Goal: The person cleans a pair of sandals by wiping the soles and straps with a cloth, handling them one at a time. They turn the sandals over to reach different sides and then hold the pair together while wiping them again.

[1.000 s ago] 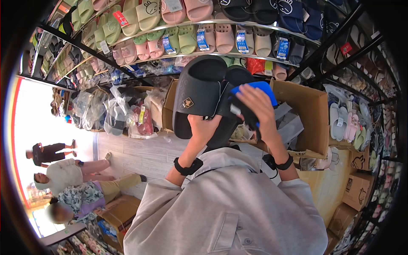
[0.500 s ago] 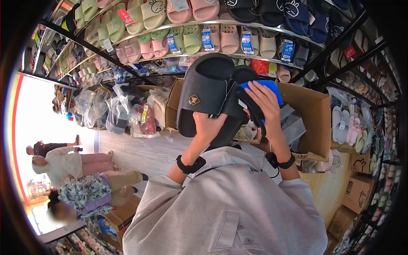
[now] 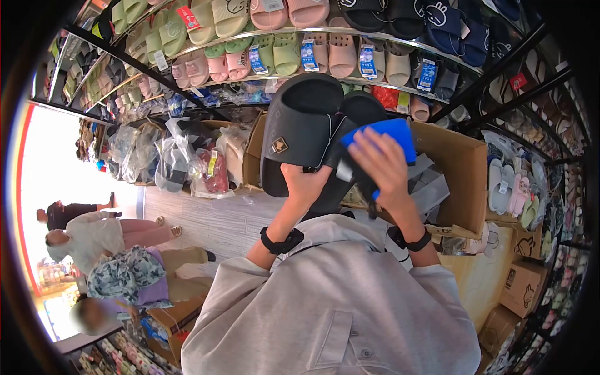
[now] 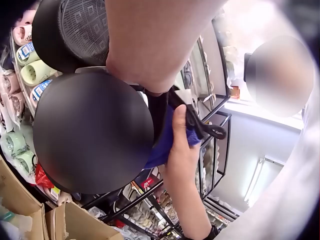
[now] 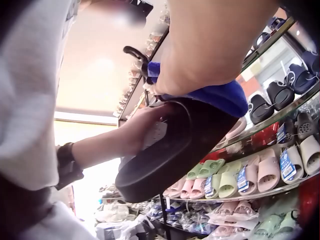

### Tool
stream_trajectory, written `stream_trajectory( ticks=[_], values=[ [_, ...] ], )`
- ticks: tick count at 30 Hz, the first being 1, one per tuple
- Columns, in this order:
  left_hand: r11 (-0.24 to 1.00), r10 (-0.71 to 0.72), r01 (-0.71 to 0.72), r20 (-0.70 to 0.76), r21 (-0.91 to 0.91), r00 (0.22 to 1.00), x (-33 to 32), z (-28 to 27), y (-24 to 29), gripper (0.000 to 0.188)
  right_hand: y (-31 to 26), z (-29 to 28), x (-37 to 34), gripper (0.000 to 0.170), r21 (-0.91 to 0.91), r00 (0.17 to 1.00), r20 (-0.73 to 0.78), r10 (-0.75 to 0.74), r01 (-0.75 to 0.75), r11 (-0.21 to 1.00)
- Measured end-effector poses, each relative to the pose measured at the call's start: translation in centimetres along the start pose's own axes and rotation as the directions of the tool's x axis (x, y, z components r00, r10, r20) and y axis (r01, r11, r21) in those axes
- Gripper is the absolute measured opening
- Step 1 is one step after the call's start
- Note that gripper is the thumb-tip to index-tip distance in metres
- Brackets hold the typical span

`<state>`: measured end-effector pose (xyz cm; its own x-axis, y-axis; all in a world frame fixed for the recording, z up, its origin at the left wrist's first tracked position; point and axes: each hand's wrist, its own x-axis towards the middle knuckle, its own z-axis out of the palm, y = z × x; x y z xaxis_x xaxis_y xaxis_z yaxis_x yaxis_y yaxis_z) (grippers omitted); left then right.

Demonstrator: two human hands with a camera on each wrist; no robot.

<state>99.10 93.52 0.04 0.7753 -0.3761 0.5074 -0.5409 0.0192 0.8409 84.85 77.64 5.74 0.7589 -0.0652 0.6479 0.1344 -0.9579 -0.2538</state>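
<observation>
A pair of black slide sandals (image 3: pixel 297 134), tied by a thin cord, is held up in front of the body. My left hand (image 3: pixel 304 185) grips the pair at the strap of the nearer slide, which carries a gold emblem (image 3: pixel 279 145). Over the other slide (image 3: pixel 362 107), my right hand (image 3: pixel 382 164) holds a blue-and-black cloth pad (image 3: pixel 401 137) with its fingers spread across the dark side. In the left wrist view the right thumb (image 4: pixel 178 127) presses the pad from the near side, and a black loop (image 4: pixel 215 131) hangs off it. The right wrist view shows the blue face (image 5: pixel 227 98) against the slide's dark side.
Shelves of slippers (image 3: pixel 340 53) stand just beyond the hands. An open cardboard box (image 3: pixel 459 181) lies right of and below the sandals, with bagged footwear (image 3: pixel 172 162) to the left. Several people (image 3: pixel 94 240) are at the far left. Stacked boxes (image 3: pixel 524 284) stand at the right.
The right hand, blurred now, has shifted slightly left and down with the pad after moving right. The left hand keeps its hold on the sandals. People at the left have changed position.
</observation>
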Motion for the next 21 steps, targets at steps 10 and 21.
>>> stream_trajectory(
  ticks=[10,21],
  values=[
    [1.000,0.000,0.000,-0.018,0.005,1.000,-0.1,0.4,-0.7,0.027,1.7,-0.1,-0.3,0.057,0.068,0.992,-0.045,0.121,-0.118,0.991],
    [0.995,-0.042,0.035,-0.073,-0.098,0.996,-0.6,0.9,-0.7,0.028,2.5,-0.1,-1.7,0.054,0.092,0.983,-0.121,0.135,-0.124,0.988]
  ],
)
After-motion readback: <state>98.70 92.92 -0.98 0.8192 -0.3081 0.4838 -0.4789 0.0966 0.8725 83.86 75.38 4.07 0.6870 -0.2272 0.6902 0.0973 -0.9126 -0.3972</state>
